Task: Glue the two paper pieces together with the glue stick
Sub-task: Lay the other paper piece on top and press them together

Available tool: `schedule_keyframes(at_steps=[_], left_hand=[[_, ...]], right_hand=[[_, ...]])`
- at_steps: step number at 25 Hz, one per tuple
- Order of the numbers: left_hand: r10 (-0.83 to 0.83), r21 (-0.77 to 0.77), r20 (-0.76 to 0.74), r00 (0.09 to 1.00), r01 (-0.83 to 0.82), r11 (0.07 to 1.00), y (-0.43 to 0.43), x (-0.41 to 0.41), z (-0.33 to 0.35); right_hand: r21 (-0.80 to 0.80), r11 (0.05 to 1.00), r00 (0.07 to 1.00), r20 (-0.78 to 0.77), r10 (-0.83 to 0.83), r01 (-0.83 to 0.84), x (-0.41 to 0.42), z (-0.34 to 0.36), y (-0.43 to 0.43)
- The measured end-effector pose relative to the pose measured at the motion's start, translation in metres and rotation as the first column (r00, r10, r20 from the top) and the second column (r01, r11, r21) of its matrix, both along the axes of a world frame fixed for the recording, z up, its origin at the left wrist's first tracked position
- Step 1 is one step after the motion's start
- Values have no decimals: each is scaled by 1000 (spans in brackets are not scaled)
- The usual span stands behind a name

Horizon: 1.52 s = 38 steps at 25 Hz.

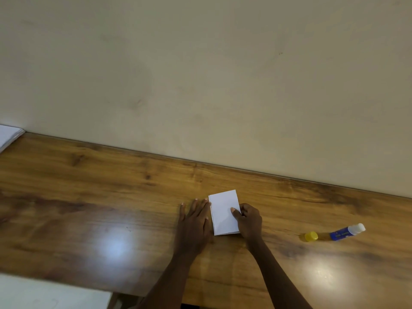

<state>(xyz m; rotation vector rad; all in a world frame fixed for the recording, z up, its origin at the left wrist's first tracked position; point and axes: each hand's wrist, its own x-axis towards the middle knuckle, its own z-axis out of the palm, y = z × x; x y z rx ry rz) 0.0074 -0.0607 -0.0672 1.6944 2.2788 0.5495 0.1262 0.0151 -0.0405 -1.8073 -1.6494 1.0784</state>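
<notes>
Two white paper pieces (223, 211) lie stacked one on the other on the wooden table (111, 197), their edges nearly lined up. My left hand (196, 219) rests flat on the table, fingers together, its fingertips against the stack's left edge. My right hand (248, 219) pinches the right edge of the stack, thumb on top. The blue glue stick (346, 231) lies on its side to the right, uncapped, its white tip pointing right. Its yellow cap (311, 236) lies just left of it.
A beige wall (200, 74) rises right behind the table's far edge. A pile of white sheets (9, 136) sits at the far left corner. A white surface (44, 293) shows below the table's near left edge.
</notes>
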Motion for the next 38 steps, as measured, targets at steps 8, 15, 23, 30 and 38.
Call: schedule_keyframes(at_steps=[8, 15, 23, 30, 38], left_hand=[[-23, -44, -21, 1000, 22, 999, 1, -1, 0], [-19, -41, -3, 1000, 19, 999, 2, -1, 1], [-34, -28, 6, 999, 34, 999, 1, -2, -1], [-27, -25, -11, 1000, 26, 999, 1, -1, -2], [-23, -40, -19, 1000, 22, 999, 2, -2, -3]], right_hand=[[8, 1000, 996, 88, 20, -21, -2, -3, 0], [27, 998, 985, 168, 48, -54, -5, -2, 0], [64, 997, 973, 229, 34, -50, -9, -1, -3], [106, 993, 978, 197, -65, 45, -18, 2, -10], [190, 968, 851, 524, 41, -163, -20, -3, -25]])
